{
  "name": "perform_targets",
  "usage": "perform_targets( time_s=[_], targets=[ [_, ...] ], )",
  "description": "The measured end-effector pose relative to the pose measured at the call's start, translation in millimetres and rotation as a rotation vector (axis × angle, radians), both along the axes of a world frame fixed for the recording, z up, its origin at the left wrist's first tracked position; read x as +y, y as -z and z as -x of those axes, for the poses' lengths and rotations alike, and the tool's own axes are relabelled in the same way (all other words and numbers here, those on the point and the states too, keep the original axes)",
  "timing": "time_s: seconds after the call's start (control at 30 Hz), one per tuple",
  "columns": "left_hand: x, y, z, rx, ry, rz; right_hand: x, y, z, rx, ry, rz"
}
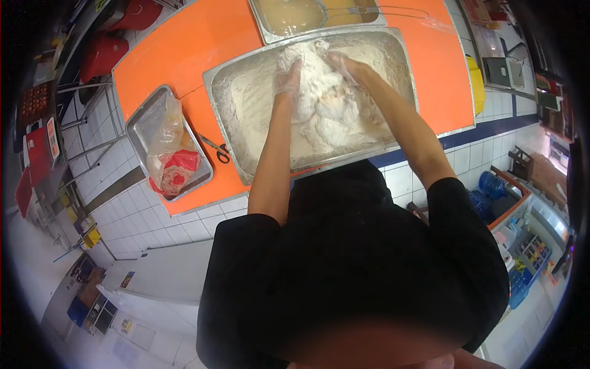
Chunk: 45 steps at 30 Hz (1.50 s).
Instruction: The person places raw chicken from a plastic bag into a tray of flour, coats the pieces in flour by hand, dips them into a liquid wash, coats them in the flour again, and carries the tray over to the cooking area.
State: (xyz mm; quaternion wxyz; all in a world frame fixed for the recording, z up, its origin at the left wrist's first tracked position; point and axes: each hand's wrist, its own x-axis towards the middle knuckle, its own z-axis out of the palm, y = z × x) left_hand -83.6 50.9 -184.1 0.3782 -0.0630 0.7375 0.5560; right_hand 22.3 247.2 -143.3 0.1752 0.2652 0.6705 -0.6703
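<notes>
A deep metal tray [230, 142] holds white flour [249, 101] and several lumpy flour-coated pieces [335, 114]; their kind is hidden under the coating. My left hand [287, 80], in a thin clear glove, is cupped against the left side of a raised floury heap [307, 58]. On its right side, my right hand [345, 66] curves inward, also in a clear glove. Flour hides some of the fingertips. The heap is gathered between my two palms, near the tray's far half. Other coated pieces lie just below my hands.
Behind stands a metal pan [265, 31] of cloudy liquid with a wire strainer [375, 11] in it. To the left, a smaller tray [136, 140] holds a plastic bag [167, 132] beside black-handled scissors [215, 147]. All rest on an orange table [227, 46].
</notes>
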Motion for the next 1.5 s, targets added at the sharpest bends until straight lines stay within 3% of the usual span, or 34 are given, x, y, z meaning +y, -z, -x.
perform_targets(
  time_s=[0.1,0.13,0.2,0.23,0.33,0.4,0.47,0.53,0.6,0.67,0.73,0.8,0.87,1.0,1.1,1.2,1.3,1.33,1.43,1.5],
  targets=[
    [-11,-54,-9,0.013,-0.009,-0.296,3,27,-16,0.192,0.017,0.067],
    [-24,-56,-7,0.014,0.061,-0.415,4,18,-20,0.150,0.019,0.174],
    [-60,-57,3,0.000,0.211,-0.644,-15,-36,-33,0.143,0.007,0.044],
    [-70,-65,-6,-0.055,0.132,-0.529,-26,-63,-40,0.136,0.001,-0.020],
    [-102,-90,-38,-0.026,0.048,-0.304,-46,-111,-66,0.490,-0.381,-0.736],
    [-114,-86,-54,0.199,0.150,-0.314,-50,-138,-76,0.624,-0.657,-1.157],
    [-131,-82,-60,0.355,0.135,-0.303,-36,-133,-94,0.310,-0.537,-1.088],
    [-149,-81,-51,0.290,0.316,0.045,-16,-119,-128,-0.003,-0.416,-0.998],
    [-162,-97,-33,0.018,0.731,0.724,-6,-113,-146,-0.310,-0.283,-0.893],
    [-184,-36,-53,-0.073,0.459,0.666,-14,-125,-143,-0.370,-0.227,-0.578],
    [-184,-30,-61,-0.172,0.306,0.523,-22,-121,-142,-0.399,-0.114,-0.262],
    [-159,-83,-69,-0.284,0.257,0.305,-31,-70,-141,-0.393,0.036,0.060],
    [-141,-103,-74,-0.308,0.266,0.213,-46,-16,-134,-0.378,0.172,0.389],
    [-116,-91,-85,-0.249,0.383,0.043,-73,-28,-110,-0.157,0.286,0.751],
    [-101,-110,-90,-0.415,0.235,0.148,-71,8,-107,0.012,0.228,0.569],
    [-120,-63,-84,-0.253,0.140,-0.108,-57,-21,-87,-0.037,0.085,0.343],
    [-132,-61,-69,-0.064,0.043,-0.362,-18,-35,-87,0.271,-0.215,0.202],
    [-133,-73,-58,0.030,0.061,-0.262,-13,-57,-85,0.374,-0.292,0.197],
    [-137,-93,-24,0.174,0.056,0.071,-9,-85,-65,0.298,-0.032,-0.257],
    [-130,-56,5,0.068,-0.011,0.341,5,-77,-45,-0.102,-0.420,-0.854]
  ],
)
